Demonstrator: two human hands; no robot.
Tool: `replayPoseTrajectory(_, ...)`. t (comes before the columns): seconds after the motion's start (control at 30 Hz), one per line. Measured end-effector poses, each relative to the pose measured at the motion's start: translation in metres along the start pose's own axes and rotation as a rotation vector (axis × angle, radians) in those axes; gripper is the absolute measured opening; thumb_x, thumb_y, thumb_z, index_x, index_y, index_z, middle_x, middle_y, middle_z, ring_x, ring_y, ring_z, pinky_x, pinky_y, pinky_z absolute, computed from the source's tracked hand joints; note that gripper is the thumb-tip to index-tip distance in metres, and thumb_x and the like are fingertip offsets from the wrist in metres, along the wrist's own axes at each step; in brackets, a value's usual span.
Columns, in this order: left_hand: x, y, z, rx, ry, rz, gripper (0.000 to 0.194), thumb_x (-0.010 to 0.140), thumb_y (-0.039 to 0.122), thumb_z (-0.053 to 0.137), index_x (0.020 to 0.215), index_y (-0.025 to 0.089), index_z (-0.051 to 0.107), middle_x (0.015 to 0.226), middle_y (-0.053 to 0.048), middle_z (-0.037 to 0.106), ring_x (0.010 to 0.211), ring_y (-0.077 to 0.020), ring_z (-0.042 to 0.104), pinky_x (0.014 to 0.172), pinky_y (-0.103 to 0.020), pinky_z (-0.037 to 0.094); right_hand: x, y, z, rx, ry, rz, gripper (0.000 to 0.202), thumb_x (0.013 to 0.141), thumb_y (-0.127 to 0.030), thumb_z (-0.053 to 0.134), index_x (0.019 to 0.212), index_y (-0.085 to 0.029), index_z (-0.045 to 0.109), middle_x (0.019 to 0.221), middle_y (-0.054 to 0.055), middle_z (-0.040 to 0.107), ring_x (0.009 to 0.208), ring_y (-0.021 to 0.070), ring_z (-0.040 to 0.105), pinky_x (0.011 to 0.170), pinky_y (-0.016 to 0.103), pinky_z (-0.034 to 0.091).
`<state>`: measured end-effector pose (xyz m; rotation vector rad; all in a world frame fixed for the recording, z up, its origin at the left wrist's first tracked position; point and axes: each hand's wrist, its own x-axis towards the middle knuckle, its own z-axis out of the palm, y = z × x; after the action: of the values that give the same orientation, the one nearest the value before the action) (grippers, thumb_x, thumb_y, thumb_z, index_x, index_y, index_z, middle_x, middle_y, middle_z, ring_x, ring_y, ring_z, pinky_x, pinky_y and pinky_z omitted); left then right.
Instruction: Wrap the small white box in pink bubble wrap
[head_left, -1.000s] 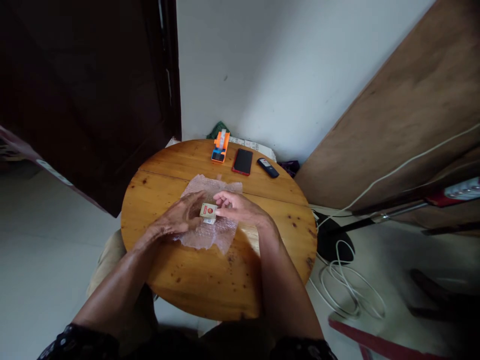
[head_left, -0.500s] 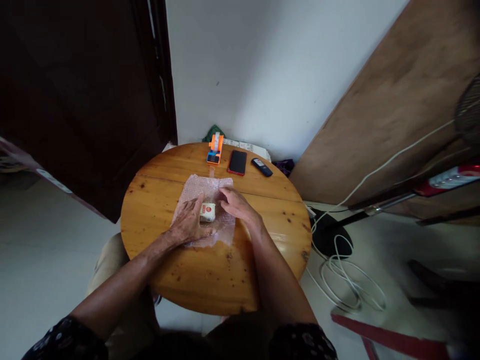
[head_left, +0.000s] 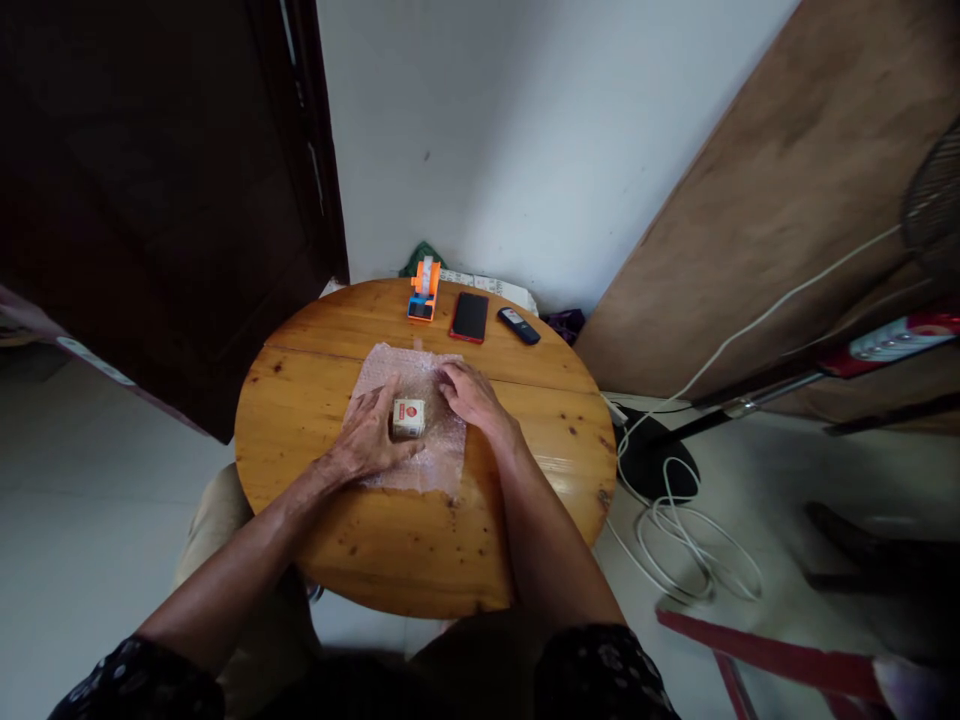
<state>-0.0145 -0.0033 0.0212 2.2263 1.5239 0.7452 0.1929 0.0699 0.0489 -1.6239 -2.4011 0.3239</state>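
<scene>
A small white box with a red print (head_left: 409, 416) sits on a sheet of bubble wrap (head_left: 417, 474) laid on the round wooden table. My left hand (head_left: 370, 430) lies spread on the wrap along the box's left side, its thumb stretched out below the box and its fingers pointing away from me. To the right of the box, my right hand (head_left: 471, 395) rests on the upper right part of the wrap with its fingers loosely bent. I see nothing held in it, and its thumb is partly hidden.
Toward the table's (head_left: 300, 430) far edge stand an orange tape dispenser (head_left: 424, 290), a dark tablet or phone with a red rim (head_left: 469, 317) and a small keypad phone (head_left: 518, 325). A white wall rises behind. A fan's base (head_left: 654, 458) and coiled white cable (head_left: 679, 545) lie at the right.
My right hand's fingers have bent and come closer together on the wrap. My left hand still lies beside the box. The whole view has shifted slightly.
</scene>
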Motion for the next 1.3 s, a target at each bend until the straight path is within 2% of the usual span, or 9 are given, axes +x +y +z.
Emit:
replayPoseTrajectory(0.23,0.003,-0.005,0.001,0.044,-0.036,0.013,0.105,0.070,0.048,0.075,0.154,0.016,0.022,0.139,-0.016,0.057,0.133,-0.0345,0.048,0.114,-0.051,0.032,-0.001,0.001,0.000,-0.029,0.012,0.019,0.034,0.092,-0.014,0.053,0.124,-0.016,0.064,0.134,0.014,0.063,0.125,0.0260,0.056,0.108,0.042,0.042)
replayPoseTrajectory(0.43,0.002,-0.002,0.006,0.128,-0.025,-0.030,0.100,0.069,0.051,0.076,0.150,0.014,0.030,0.142,-0.019,0.054,0.137,-0.0358,0.044,0.115,-0.053,0.029,-0.004,-0.011,-0.004,0.013,0.170,-0.104,0.037,0.091,-0.013,0.051,0.124,-0.019,0.064,0.139,0.009,0.061,0.129,0.0241,0.053,0.109,0.043,0.039)
replayPoseTrajectory(0.5,0.002,0.000,0.005,0.144,-0.023,-0.040,0.101,0.068,0.051,0.076,0.150,0.014,0.030,0.143,-0.019,0.054,0.137,-0.0358,0.045,0.116,-0.053,0.029,-0.005,-0.014,-0.005,-0.036,0.105,-0.106,0.036,0.090,-0.011,0.050,0.120,-0.021,0.066,0.134,0.008,0.065,0.127,0.0239,0.054,0.107,0.042,0.039)
replayPoseTrajectory(0.63,0.002,0.001,0.004,0.162,-0.034,-0.050,0.103,0.067,0.053,0.076,0.150,0.013,0.030,0.144,-0.020,0.053,0.137,-0.0359,0.045,0.116,-0.052,0.030,-0.007,-0.009,-0.007,-0.130,-0.049,0.004,0.036,0.089,-0.010,0.050,0.117,-0.023,0.068,0.134,0.008,0.065,0.127,0.0242,0.054,0.104,0.042,0.039)
replayPoseTrajectory(0.83,0.002,0.000,0.002,0.154,-0.055,-0.033,0.106,0.067,0.055,0.076,0.152,0.013,0.028,0.146,-0.022,0.050,0.138,-0.0377,0.043,0.115,-0.055,0.029,-0.007,-0.006,-0.013,-0.155,-0.068,0.039,0.031,0.090,-0.013,0.053,0.115,-0.022,0.068,0.132,0.008,0.066,0.127,0.0246,0.055,0.102,0.041,0.039)
replayPoseTrajectory(1.03,0.001,0.002,0.002,0.128,-0.049,-0.034,0.105,0.070,0.055,0.072,0.153,0.013,0.026,0.150,-0.021,0.047,0.140,-0.0366,0.041,0.117,-0.053,0.027,-0.016,-0.022,-0.029,-0.094,-0.034,-0.064,0.037,0.087,-0.011,0.056,0.121,-0.022,0.066,0.131,0.008,0.067,0.125,0.0239,0.057,0.105,0.039,0.037)
replayPoseTrajectory(1.1,0.000,0.003,0.002,0.124,-0.041,-0.046,0.100,0.072,0.053,0.069,0.153,0.012,0.026,0.151,-0.022,0.046,0.139,-0.0372,0.042,0.116,-0.052,0.027,-0.020,-0.026,-0.035,-0.060,-0.068,-0.099,0.036,0.088,-0.017,0.057,0.123,-0.023,0.066,0.127,0.007,0.069,0.120,0.0237,0.061,0.100,0.037,0.040)
replayPoseTrajectory(1.17,0.000,0.004,0.001,0.123,-0.046,-0.035,0.100,0.071,0.047,0.070,0.154,0.012,0.025,0.149,-0.021,0.047,0.139,-0.0376,0.042,0.116,-0.053,0.027,-0.025,-0.029,-0.039,-0.035,-0.152,-0.119,0.030,0.090,-0.028,0.059,0.119,-0.025,0.067,0.117,0.005,0.073,0.107,0.0227,0.066,0.088,0.032,0.044)
replayPoseTrajectory(1.3,0.000,0.004,0.000,0.132,-0.061,-0.004,0.102,0.068,0.038,0.071,0.155,0.014,0.023,0.147,-0.019,0.049,0.138,-0.0369,0.043,0.116,-0.053,0.028,-0.029,-0.032,-0.044,0.016,-0.276,-0.126,0.032,0.088,-0.049,0.061,0.107,-0.024,0.069,0.100,0.003,0.074,0.087,0.0194,0.067,0.069,0.027,0.041)
